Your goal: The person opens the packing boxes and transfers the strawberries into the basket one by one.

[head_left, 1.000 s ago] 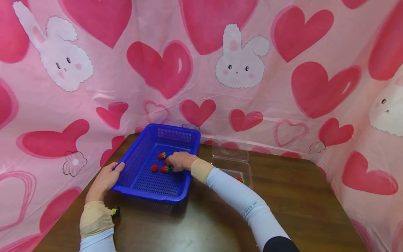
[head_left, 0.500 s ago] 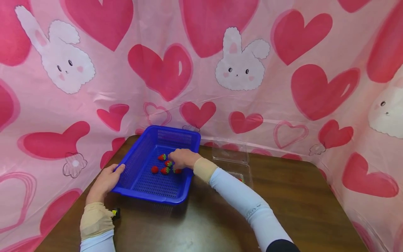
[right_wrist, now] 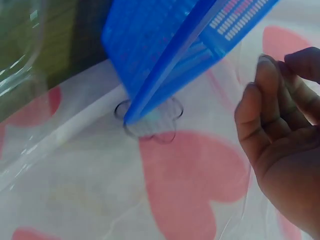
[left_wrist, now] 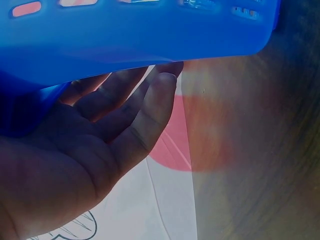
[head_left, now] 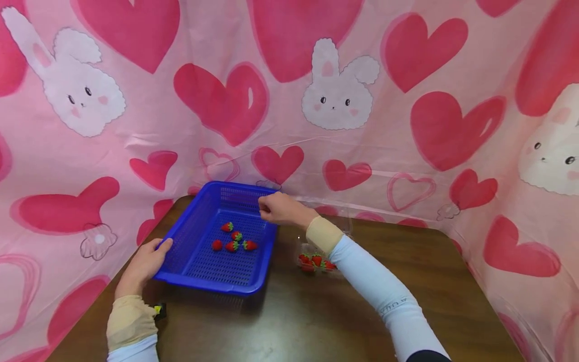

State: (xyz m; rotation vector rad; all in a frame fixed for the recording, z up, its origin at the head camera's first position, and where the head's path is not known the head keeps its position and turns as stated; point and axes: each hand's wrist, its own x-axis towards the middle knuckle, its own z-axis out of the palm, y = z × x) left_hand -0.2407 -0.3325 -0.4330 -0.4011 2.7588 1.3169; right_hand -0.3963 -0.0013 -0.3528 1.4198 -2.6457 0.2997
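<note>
My left hand (head_left: pixel 146 261) grips the left rim of a blue plastic basket (head_left: pixel 192 275), thumb over the edge. In the left wrist view its fingers (left_wrist: pixel 150 112) curl below the blue wall. The basket is tilted, and several red strawberries (head_left: pixel 231 246) with green leaves lie on its slotted floor. Over the basket's right rim is my right hand (head_left: pixel 285 208). Its fingers (right_wrist: pixel 250 112) are loosely bent in the right wrist view, with nothing visible between them. Right of the basket, a clear plastic clamshell box (head_left: pixel 302 246) holds several strawberries (head_left: pixel 316 260), partly hidden by the right forearm.
A brown wooden table (head_left: pixel 407 291) carries everything. Pink cloth (head_left: pixel 384 151) with hearts and rabbits hangs behind and at the sides. A small black and yellow object (head_left: pixel 160 310) is beside the left wrist.
My right hand has risen from among the strawberries in the basket and moved right to its rim. A strawberry formerly under that hand now shows. The left hand keeps its grip.
</note>
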